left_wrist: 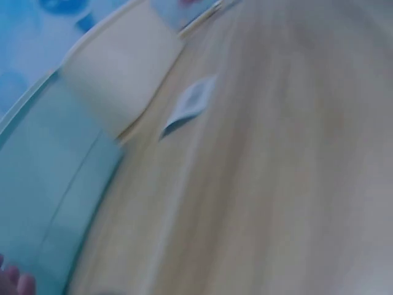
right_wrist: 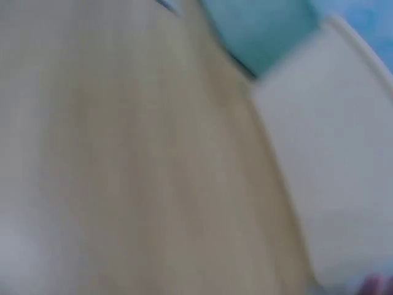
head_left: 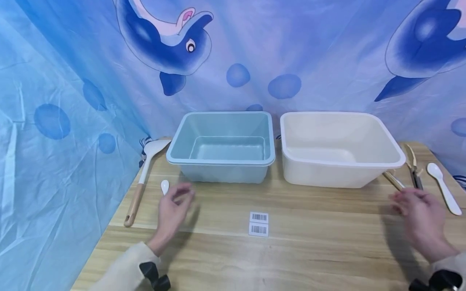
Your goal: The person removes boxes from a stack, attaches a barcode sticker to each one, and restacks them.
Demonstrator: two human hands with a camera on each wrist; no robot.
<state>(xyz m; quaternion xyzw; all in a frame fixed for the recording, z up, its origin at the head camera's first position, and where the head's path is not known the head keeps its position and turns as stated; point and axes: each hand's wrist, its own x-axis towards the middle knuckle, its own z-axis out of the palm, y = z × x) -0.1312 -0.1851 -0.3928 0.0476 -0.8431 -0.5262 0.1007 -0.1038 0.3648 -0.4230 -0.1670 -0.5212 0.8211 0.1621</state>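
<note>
My left hand [head_left: 174, 212] is over the table's left part, fingers loosely bent, thumb apart from them and nothing between. It is nearest a small white spoon [head_left: 165, 186], whose handle it hides. Further left lies a white spatula [head_left: 147, 161] with a wooden handle. At the right, my right hand [head_left: 422, 218] hovers blurred with loosely curled fingers. By its fingertips lies a thin gold-coloured utensil [head_left: 394, 180] with a pale end. Just beyond is a utensil with tan prongs and dark grey handles [head_left: 416, 178]; a white spoon [head_left: 444, 188] lies to its right.
Two bins stand side by side at the back, a light blue one [head_left: 220, 171] and a white one [head_left: 324, 176]. A barcode label [head_left: 259, 224] is stuck mid-table. Behind hangs a blue curtain [head_left: 276, 48] printed with dolphins.
</note>
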